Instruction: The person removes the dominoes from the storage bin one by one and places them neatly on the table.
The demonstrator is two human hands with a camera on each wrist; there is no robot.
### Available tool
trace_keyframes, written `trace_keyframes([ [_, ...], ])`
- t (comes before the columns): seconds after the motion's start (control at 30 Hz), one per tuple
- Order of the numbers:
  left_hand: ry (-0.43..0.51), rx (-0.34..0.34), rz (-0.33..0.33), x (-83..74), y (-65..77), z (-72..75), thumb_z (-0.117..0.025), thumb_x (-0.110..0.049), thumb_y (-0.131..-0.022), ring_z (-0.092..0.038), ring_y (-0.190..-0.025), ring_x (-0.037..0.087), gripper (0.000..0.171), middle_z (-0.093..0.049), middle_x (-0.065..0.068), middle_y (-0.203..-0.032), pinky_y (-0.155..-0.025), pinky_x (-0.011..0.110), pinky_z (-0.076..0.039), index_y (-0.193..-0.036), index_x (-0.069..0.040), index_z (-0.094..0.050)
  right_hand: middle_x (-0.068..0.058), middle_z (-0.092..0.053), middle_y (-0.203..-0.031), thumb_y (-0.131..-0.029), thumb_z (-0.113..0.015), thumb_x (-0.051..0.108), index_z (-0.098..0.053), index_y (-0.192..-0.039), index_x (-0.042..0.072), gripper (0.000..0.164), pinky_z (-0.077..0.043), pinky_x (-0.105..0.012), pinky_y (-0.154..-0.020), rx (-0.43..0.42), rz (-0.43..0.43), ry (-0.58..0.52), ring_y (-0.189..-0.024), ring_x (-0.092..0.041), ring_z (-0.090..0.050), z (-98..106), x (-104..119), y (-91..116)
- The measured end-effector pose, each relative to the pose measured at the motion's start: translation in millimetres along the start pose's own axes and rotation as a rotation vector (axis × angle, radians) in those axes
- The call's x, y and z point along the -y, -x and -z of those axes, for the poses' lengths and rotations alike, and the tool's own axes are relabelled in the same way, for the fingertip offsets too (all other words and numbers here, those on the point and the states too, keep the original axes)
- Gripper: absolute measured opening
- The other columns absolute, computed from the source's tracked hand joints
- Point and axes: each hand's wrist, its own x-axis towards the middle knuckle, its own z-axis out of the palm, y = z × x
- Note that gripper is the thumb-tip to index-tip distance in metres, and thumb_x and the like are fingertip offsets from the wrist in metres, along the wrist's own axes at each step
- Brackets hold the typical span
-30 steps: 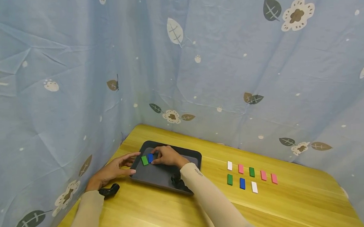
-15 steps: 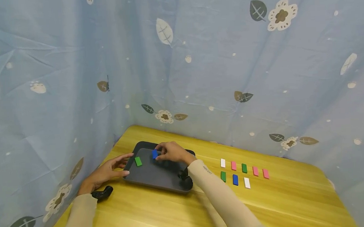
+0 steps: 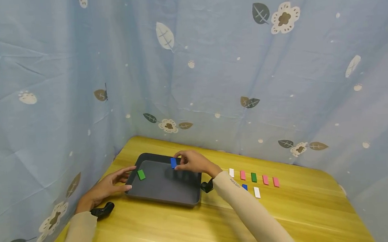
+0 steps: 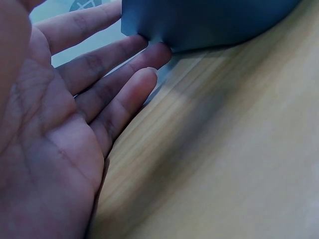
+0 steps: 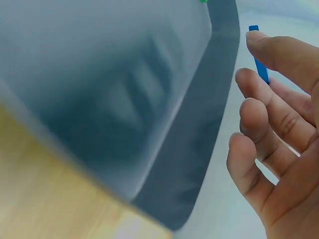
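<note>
My right hand point(image 3: 196, 161) pinches a small flat blue block point(image 3: 173, 163) between thumb and fingers, over the far right part of the dark grey tray point(image 3: 165, 199). The right wrist view shows the blue block point(image 5: 260, 59) edge-on, raised above the tray's rim. Inside the tray, near its left side, lies a green block point(image 3: 141, 175). At the tray's left side is my left hand point(image 3: 104, 186), its fingers spread and its thumb tip at the rim. Seen from the left wrist, the extended fingers point(image 4: 122, 99) touch the tray's outer wall point(image 4: 199, 25).
Right of the tray, loose blocks lie in two rows on the yellow wooden table point(image 3: 147, 233): white point(image 3: 231, 172), pink point(image 3: 265, 179), green point(image 3: 254, 177) and others. My right sleeve point(image 3: 254, 209) covers part of the nearer row. A patterned blue curtain point(image 3: 211, 80) closes off the back and left.
My right hand has lifted the blue block from beside the green one and carried it rightward across the tray. The left hand stays at the tray's side. The head view has turned rightward.
</note>
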Motion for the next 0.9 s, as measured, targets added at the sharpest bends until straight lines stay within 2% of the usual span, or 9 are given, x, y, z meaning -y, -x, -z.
trace_keyframes([
  [0.4, -0.010, 0.000, -0.002, -1.3, 1.4, 1.5, -0.070, -0.017, -0.100, -0.039, -0.136, 0.046, 0.069, -0.034, 0.019, -0.160, -0.101, 0.060, -0.042, -0.160, -0.026, -0.038, 0.009, -0.066, -0.086, -0.098, -0.074, 0.035, -0.062, -0.139, 0.015, 0.047, -0.052, -0.030, -0.071, -0.048, -0.034, -0.004, -0.072, -0.009, -0.062, 23, -28, 46],
  [0.73, 0.017, -0.003, 0.005, -0.3, 0.4, 0.0, -0.070, -0.017, -0.100, -0.040, -0.133, 0.044, 0.069, -0.035, 0.020, -0.157, -0.098, 0.053, -0.044, -0.161, -0.024, -0.038, 0.007, -0.065, -0.088, -0.098, -0.074, 0.028, -0.061, -0.141, 0.014, 0.047, -0.052, -0.032, -0.066, -0.101, -0.089, -0.034, -0.068, -0.013, -0.061, 41, -53, 94],
  [0.9, 0.021, 0.005, 0.006, -0.2, -1.4, -1.1, -0.069, -0.016, -0.100, -0.039, -0.133, 0.043, 0.069, -0.034, 0.021, -0.158, -0.097, 0.051, -0.045, -0.161, -0.023, -0.037, 0.008, -0.065, -0.088, -0.097, -0.075, 0.030, -0.061, -0.141, 0.016, 0.048, -0.052, -0.032, -0.065, -0.121, -0.142, -0.034, -0.068, -0.014, -0.060, 48, -63, 119],
])
